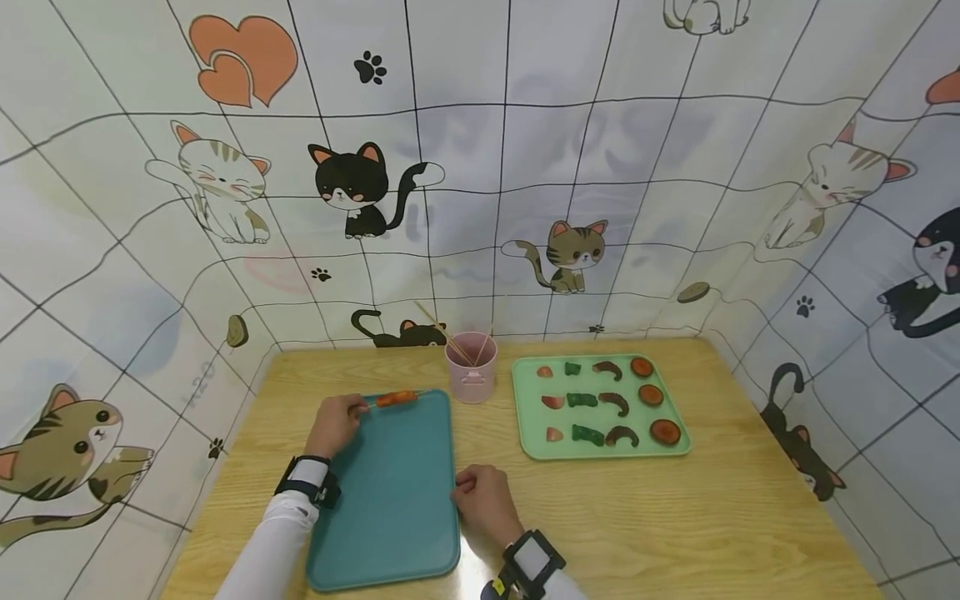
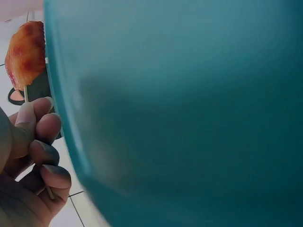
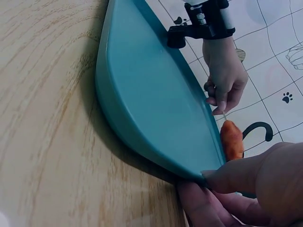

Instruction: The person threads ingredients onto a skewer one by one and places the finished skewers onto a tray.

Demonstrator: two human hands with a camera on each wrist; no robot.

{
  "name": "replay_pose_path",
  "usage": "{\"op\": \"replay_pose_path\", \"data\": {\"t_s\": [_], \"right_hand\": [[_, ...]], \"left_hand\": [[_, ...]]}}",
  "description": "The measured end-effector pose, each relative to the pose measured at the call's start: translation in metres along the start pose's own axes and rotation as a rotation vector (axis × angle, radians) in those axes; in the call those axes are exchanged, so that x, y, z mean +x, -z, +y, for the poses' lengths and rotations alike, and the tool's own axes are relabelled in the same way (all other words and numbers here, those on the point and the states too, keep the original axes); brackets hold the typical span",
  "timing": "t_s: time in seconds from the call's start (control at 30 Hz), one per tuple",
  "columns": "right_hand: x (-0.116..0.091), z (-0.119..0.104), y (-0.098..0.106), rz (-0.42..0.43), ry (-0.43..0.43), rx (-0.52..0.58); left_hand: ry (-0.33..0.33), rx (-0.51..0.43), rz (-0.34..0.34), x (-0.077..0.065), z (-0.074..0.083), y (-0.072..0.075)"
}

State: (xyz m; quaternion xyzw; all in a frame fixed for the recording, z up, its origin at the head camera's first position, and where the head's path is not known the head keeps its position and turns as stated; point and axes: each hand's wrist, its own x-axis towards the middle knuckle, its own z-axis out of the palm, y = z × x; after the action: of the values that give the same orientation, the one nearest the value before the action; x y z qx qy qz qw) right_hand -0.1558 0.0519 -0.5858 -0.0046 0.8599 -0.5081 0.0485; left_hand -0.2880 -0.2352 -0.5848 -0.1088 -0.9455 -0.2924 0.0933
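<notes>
My left hand is at the far edge of the blue tray, with thumb and fingers around the bare stick of a skewer. The skewer carries a glossy orange-brown piece that looks like roasted meat. In the left wrist view, the stick's lower end shows below the curled fingers. On the tray's right side, my right hand pinches the rim. The right wrist view has its thumb on top of the rim and its fingers below. The tray's surface is bare.
Behind the blue tray stands a pink cup holding thin wooden sticks. To its right lies a light green tray with rows of small pieces: pinkish, green, curved brown and round brown ones. Cat-printed cloth walls enclose the wooden table.
</notes>
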Motion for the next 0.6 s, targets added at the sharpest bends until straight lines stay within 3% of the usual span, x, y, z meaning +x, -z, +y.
{"op": "replay_pose_path", "data": {"t_s": [0.23, 0.6], "right_hand": [[-0.0013, 0.0, -0.0005, 0.017, 0.019, 0.0], [-0.0003, 0.003, -0.0015, 0.021, 0.028, -0.007]], "left_hand": [[0.018, 0.034, -0.072, 0.0006, 0.0001, -0.0047], [-0.028, 0.171, -0.082, 0.005, 0.0026, -0.0045]]}}
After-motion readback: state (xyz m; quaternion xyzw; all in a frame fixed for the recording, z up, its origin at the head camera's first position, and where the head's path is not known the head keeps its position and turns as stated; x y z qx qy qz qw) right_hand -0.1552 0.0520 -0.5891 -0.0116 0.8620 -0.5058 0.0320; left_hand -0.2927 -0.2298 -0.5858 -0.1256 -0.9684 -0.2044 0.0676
